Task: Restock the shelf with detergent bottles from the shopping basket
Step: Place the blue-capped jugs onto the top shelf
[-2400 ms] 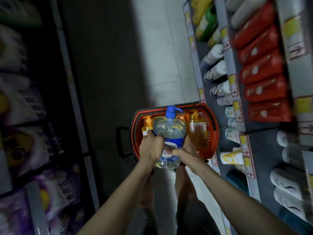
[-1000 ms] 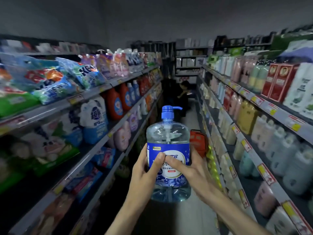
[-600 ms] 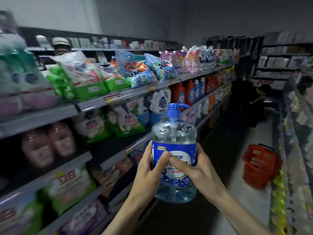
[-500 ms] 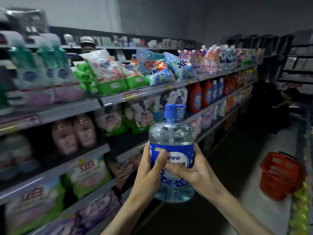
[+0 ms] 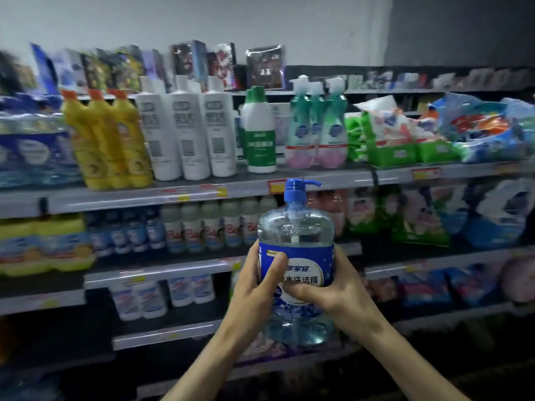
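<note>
I have the detergent bottle upright in the air in front of the shelf, resting on nothing, with both grips on it. My left grip wraps the left side of the blue label, with its thumb lying up across the front. My right grip curls round the right side, and its thumb presses the label just below the left thumb.

The bottle is clear with pale liquid inside. Its blue pump has the spout pointing right, and in my view it overlaps the price rail of the upper shelf board.

On that board stand three yellow bottles, three tall white bottles just beside them, a white bottle with a green cap and green-and-pink spray bottles. Bagged goods lie further right. One board down, a row of small pale bottles runs off to the left behind the held bottle. How near the bottle is to the shelf edge I cannot tell.
</note>
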